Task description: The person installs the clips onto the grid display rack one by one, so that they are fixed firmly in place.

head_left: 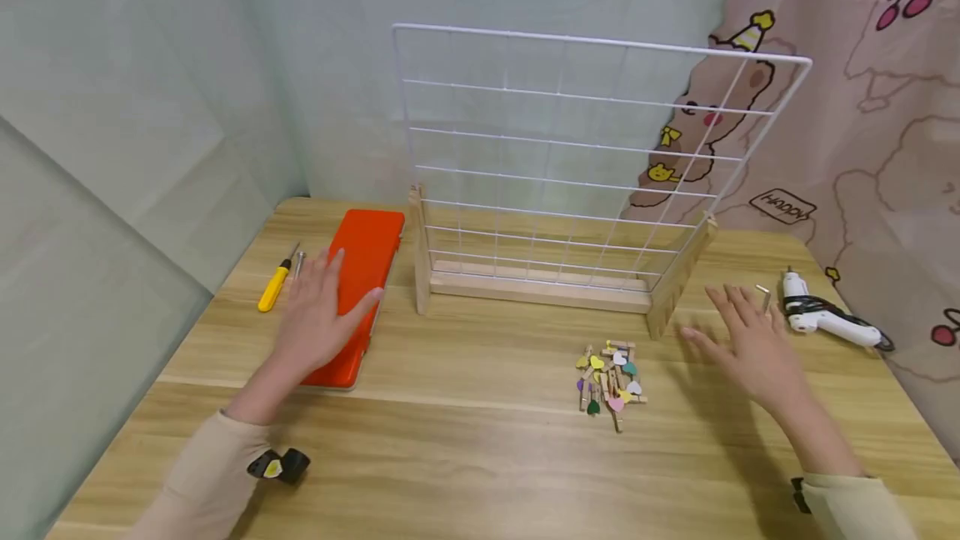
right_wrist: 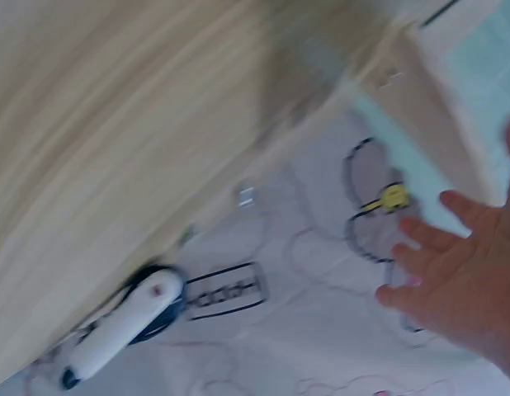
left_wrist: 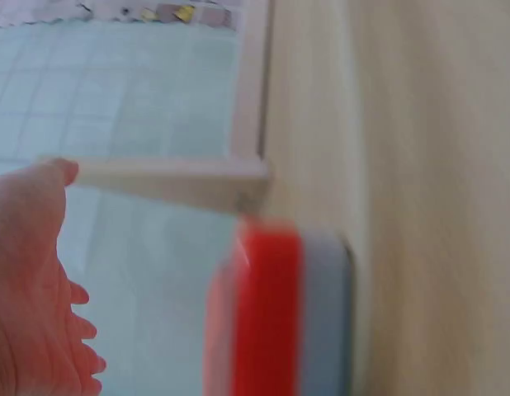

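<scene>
Hovering empty-handed, with left hand [head_left: 318, 319] spread over red case [head_left: 367, 248] and right hand [head_left: 757, 357] spread near wire rack [head_left: 545, 179]. Looks between steps tbh, would need a proper grip next.

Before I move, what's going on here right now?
The person's left hand is spread over a red case, and the right hand is spread between a wooden stand and a white corded tool; neither holds anything. A white wire grid stands in the wooden stand. Heart-topped clothespins lie in a loose pile in front of it, and a yellow-handled screwdriver lies left of the case.
</scene>
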### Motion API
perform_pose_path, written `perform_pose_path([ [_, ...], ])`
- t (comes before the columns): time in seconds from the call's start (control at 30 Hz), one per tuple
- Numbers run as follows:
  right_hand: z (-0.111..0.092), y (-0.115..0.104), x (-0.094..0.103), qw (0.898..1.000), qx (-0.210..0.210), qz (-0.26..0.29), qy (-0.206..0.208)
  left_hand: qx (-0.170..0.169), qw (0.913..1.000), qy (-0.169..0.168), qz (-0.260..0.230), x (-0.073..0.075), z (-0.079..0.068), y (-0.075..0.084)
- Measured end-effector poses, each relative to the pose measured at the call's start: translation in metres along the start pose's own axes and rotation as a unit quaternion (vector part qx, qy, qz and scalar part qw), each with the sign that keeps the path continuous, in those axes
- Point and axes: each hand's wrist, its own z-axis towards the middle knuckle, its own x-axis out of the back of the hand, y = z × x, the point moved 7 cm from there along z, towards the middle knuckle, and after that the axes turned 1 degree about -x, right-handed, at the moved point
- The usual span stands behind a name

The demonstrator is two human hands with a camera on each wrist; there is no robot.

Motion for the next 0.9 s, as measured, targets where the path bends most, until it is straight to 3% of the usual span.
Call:
perform_pose_path([
  [0.13, 0.0, -0.026, 0.006, 0.999, 0.013, 0.007, 0.042, 0.0, 0.9982, -0.011, -0.058, -0.003, 0.014, 0.023],
  [0.23, 0.003, -0.047, 0.004, 0.998, 0.036, 0.018, 0.047, -0.004, 0.9947, -0.012, -0.102, -0.003, 0.026, 0.043],
  [0.4, 0.021, -0.082, -0.014, 0.993, 0.11, 0.043, -0.011, -0.013, 0.9801, -0.002, -0.198, -0.001, 0.05, 0.07],
  [0.47, 0.029, -0.095, -0.023, 0.986, 0.154, 0.057, -0.033, -0.018, 0.9717, 0.005, -0.235, -0.001, 0.06, 0.076],
  [0.57, 0.037, -0.112, -0.033, 0.967, 0.234, 0.088, -0.052, -0.016, 0.9565, 0.015, -0.291, -0.003, 0.073, 0.078],
  [0.67, 0.04, -0.122, -0.04, 0.948, 0.29, 0.11, -0.068, -0.009, 0.9289, 0.028, -0.369, -0.006, 0.084, 0.077],
  [0.83, 0.038, -0.135, -0.055, 0.924, 0.324, 0.139, -0.15, -0.021, 0.8519, 0.034, -0.522, -0.012, 0.097, 0.078],
  [0.9, 0.035, -0.14, -0.059, 0.915, 0.331, 0.147, -0.177, -0.024, 0.8287, 0.036, -0.558, -0.013, 0.099, 0.079],
])
